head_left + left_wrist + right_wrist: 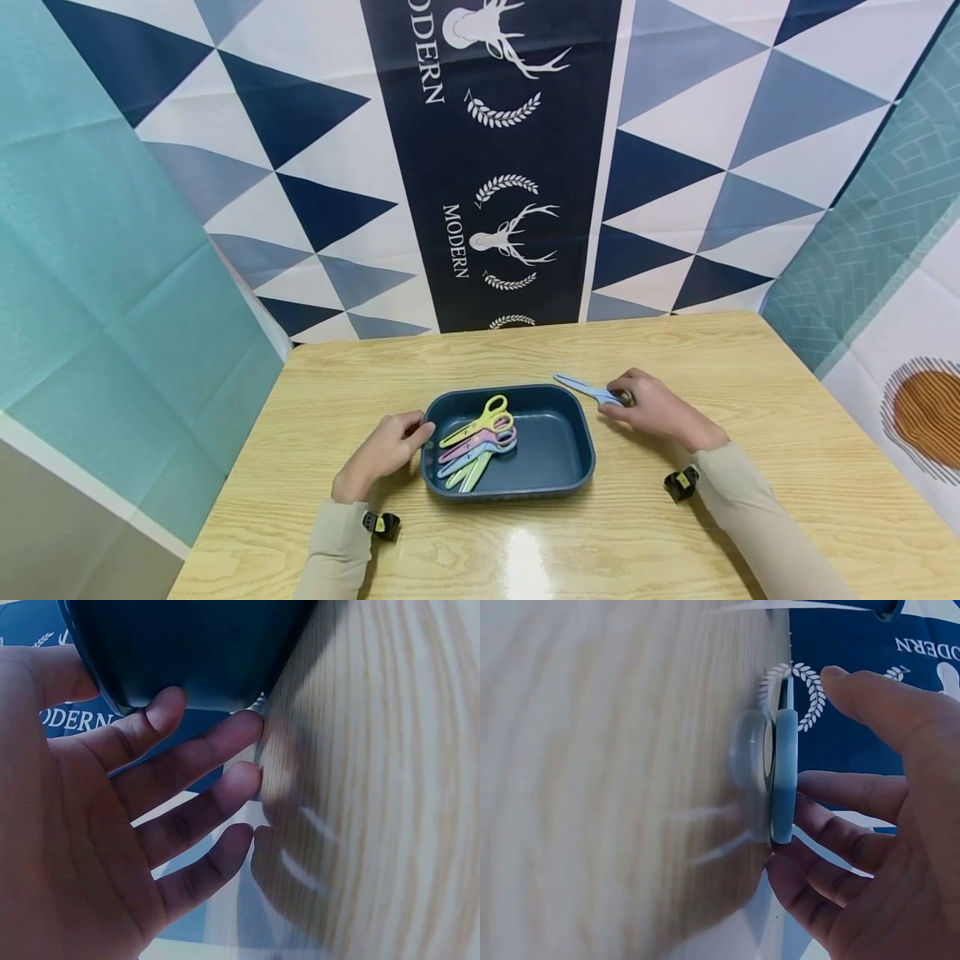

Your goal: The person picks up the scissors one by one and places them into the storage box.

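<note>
A dark blue rectangular tray (pixel 555 487) sits on the table, with several scissors in its left half: yellow scissors (pixel 480 427), pink scissors (pixel 465 447), blue scissors (pixel 467 460) and green scissors (pixel 474 473). At its left end, my left hand (pixel 386 450) holds the wall, thumb over the rim and index fingertip against the outside; the other fingers are spread below. Right of the tray, light blue scissors (pixel 581 385) lie on the tabletop, blades pointing away to the left. My right hand (pixel 651 404) touches their handle (pixel 786 776) with its fingertips; the thumb stands apart from it.
The wooden table (pixel 360 367) ends at a patterned cloth backdrop (pixel 517 150). Teal cloth (pixel 135 317) hangs on the left. A small black camera (pixel 382 525) is strapped to the left wrist, another black camera (pixel 681 483) to the right.
</note>
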{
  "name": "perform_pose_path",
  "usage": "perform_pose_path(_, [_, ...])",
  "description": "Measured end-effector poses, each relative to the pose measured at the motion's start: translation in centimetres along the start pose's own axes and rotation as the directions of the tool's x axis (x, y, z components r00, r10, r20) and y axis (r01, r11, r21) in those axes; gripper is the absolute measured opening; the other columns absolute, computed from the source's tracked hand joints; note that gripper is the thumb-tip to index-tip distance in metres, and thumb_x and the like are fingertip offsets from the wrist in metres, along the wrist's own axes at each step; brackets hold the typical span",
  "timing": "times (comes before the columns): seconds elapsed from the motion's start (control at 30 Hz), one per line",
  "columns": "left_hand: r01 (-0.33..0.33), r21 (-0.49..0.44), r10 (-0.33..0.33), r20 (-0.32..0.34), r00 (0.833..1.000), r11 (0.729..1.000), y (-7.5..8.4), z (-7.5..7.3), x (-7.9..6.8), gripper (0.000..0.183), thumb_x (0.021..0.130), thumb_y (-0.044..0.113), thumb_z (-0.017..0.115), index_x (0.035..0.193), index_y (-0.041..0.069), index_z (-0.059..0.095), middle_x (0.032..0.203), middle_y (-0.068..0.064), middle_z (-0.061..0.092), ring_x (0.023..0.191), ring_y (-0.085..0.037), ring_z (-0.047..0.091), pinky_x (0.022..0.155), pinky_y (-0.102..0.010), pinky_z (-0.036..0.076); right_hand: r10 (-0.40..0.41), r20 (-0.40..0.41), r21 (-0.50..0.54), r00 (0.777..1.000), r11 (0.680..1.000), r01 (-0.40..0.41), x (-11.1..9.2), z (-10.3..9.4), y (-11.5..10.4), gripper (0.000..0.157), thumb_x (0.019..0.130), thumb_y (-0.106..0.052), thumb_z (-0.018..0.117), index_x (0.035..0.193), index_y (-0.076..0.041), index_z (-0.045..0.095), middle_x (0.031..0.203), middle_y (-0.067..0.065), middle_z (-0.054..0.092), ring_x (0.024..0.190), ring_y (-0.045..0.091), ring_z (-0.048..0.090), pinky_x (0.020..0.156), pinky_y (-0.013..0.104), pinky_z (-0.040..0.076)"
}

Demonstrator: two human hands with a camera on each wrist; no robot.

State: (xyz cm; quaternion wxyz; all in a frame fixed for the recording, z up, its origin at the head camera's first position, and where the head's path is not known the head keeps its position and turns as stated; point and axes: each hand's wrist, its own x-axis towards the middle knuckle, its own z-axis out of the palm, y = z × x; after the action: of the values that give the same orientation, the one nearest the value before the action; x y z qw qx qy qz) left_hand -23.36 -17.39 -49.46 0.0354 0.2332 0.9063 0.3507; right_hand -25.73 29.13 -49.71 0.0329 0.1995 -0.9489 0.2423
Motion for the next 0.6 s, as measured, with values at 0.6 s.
perform_pose_path(0.6, [-0.006, 0.006, 0.006, 0.001, 1.0, 1.0, -0.1, 0.1, 0.0, 0.037, 0.109, 0.034, 0.052, 0.078, 0.015, 0.049, 0.066, 0.006, 0.04, 0.056, -0.007, 0.04, 0.058, -0.023, 0.035, 0.049, 0.009, 0.127, 0.999, 0.991, -0.049, 1.2, 0.2, 2.4, 0.031, 0.094, -0.011, 0.074, 0.121, 0.003, 0.07, 0.11, 0.015, 0.068, 0.09, 0.021, 0.057, 0.08, 0.039, 0.048])
